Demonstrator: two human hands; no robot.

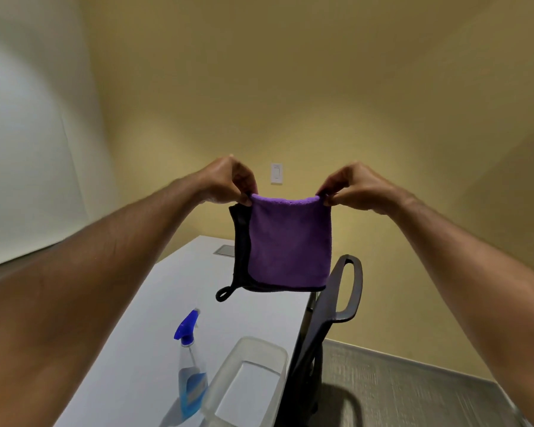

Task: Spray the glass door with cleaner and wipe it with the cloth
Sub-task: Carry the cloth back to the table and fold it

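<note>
Above the far half of a white table (142, 349), held up in mid-air: a purple cloth (289, 241), folded, hanging flat and facing the camera. Top folded edge level, running left to right between two hands; sides dropping straight down, roughly square, slightly taller than wide. Black backing layer showing along the left side, black trim along the bottom edge, and a small black hanging loop (223, 293) dangling from the lower left corner, pointing down and left.

Left hand (228, 180) pinched shut on the cloth's upper left corner, thumb and fingertips pressed together over the fabric, remaining fingers curled. Right hand (352, 186) pinched the same way on the upper right corner. Both forearms bare, stretched forward from the bottom corners of the view.

Below on the table, near its right edge: a spray bottle (190, 365) standing upright, long axis vertical, blue trigger head with the nozzle pointing away toward the far wall, blue liquid filling only the lower part. Just beside it to the right, a clear plastic tub (253, 346), whether touching the bottle cannot be told. Dark office chair (336, 303) against the table's right side. Light switch (276, 173) on the yellow wall behind, between the hands.
</note>
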